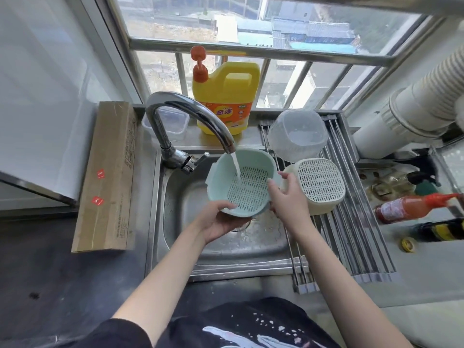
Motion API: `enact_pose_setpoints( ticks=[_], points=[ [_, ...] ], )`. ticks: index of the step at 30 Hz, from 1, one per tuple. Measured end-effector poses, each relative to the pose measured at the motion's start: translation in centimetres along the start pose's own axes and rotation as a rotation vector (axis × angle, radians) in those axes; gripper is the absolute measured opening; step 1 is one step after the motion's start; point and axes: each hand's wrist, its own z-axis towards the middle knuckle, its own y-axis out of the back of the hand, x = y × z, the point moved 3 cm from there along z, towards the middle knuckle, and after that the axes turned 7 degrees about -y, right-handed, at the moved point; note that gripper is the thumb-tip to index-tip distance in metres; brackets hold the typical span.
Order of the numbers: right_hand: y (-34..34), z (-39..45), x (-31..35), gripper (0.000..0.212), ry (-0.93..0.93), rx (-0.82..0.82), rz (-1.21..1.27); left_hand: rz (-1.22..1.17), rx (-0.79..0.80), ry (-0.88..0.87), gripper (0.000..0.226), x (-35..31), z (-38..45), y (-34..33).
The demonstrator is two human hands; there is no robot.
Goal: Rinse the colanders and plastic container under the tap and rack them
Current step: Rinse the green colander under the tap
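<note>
A: Where is the green colander point(242, 183) just now?

B: Over the sink point(175, 222), tilted so its open mouth faces up toward the tap point(190, 116); the stream falls onto the slotted base inside.

A: And the hands?

B: The left hand point(221, 222) cups the near rim from beneath, fingers curled over the edge; the right hand point(288, 202) is at the rim on the right side, fingers fairly straight against it, though whether the thumb hooks behind I cannot tell.

A: What of the other pieces?

B: The cream colander point(320, 187) sits upside down on the roll-up rack point(351, 234) just right of the green one, touching or nearly touching the right hand; the clear plastic container point(298, 134) lies tipped on the rack behind it, mouth toward the sink.

A: So which way does the coming move run?

B: Rightward, in my judgement; the rack lies to the right of both hands, and the right hand is the nearer; the bare bars are toward the person, in front of the cream colander; the green one would want turning mouth-down to drain.

A: Any hazard?

B: The cream colander crowds the path, so it could be knocked.
</note>
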Motion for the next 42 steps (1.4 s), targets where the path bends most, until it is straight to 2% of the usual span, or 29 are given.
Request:
enact_pose_setpoints(
  ticks=[3, 6, 8, 10, 13, 16, 19, 22, 24, 26, 28, 30, 33, 36, 42],
  points=[
    [-1.4, -0.1, 0.3, 0.05, 0.113, 0.036, -0.255, 0.203, -0.133, 0.083, 0.034, 0.0, 0.0, 1.5],
    [-2.9, -0.5, 0.4, 0.061, 0.125, 0.039, -0.278, 0.402, -0.215, 0.14, 0.031, -0.1, -0.6, 2.8],
    [-3.0, -0.4, 0.9, 0.054, 0.122, 0.006, -0.264, 0.532, -0.335, 0.051, 0.037, -0.6, -0.5, 4.3],
    [-2.9, 0.1, 1.3, 0.039, 0.082, 0.046, -0.333, 0.716, -0.491, -0.126, 0.036, -1.6, -0.3, 5.6],
    [-2.3, 1.5, 0.3, 0.021, -0.137, 0.19, -0.345, 1.21, -0.589, -0.293, 0.023, -3.4, -0.6, 5.4],
    [-1.5, 2.1, -2.5, 0.017, -0.412, 0.268, -0.157, 1.335, -0.608, -0.405, 0.026, -4.9, -1.5, 2.9],
    [-2.7, 1.0, -6.0, 0.021, -0.626, 0.343, -0.028, 1.691, -0.609, -0.578, 0.033, -6.8, -1.7, -0.3],
    [-4.9, -1.2, -7.9, 0.013, -0.799, 0.33, 0.292, 1.768, -0.554, -0.62, 0.031, -7.7, -0.8, -2.3],
    [-5.5, -2.0, -8.2, 0.007, -0.805, 0.26, 0.506, 1.569, -0.47, -0.517, 0.033, -8.2, 0.7, -2.2],
    [-5.3, -2.3, -8.3, 0.01, -0.721, 0.17, 0.578, 1.096, -0.397, -0.346, 0.047, -8.8, 2.2, -1.8],
    [-4.6, -2.3, -8.2, 0.02, -0.612, 0.084, 0.506, 0.594, -0.346, -0.203, 0.056, -9.3, 3.4, -1.5],
    [-3.7, -2.3, -7.9, 0.029, -0.519, -0.008, 0.434, 0.196, -0.298, -0.166, 0.056, -9.1, 4.3, -1.5],
    [-3.0, -2.5, -7.1, 0.039, -0.427, -0.109, 0.431, -0.272, -0.307, -0.187, 0.039, -9.4, 4.7, -1.4],
    [-2.8, -2.6, -6.6, 0.045, -0.354, -0.156, 0.36, -0.305, -0.34, -0.121, 0.035, -10.8, 4.4, -1.2],
    [-2.5, -2.8, -7.2, 0.038, -0.298, -0.133, 0.215, -0.32, -0.488, 0.006, 0.036, -13.1, 3.3, -1.8]
  ],
)
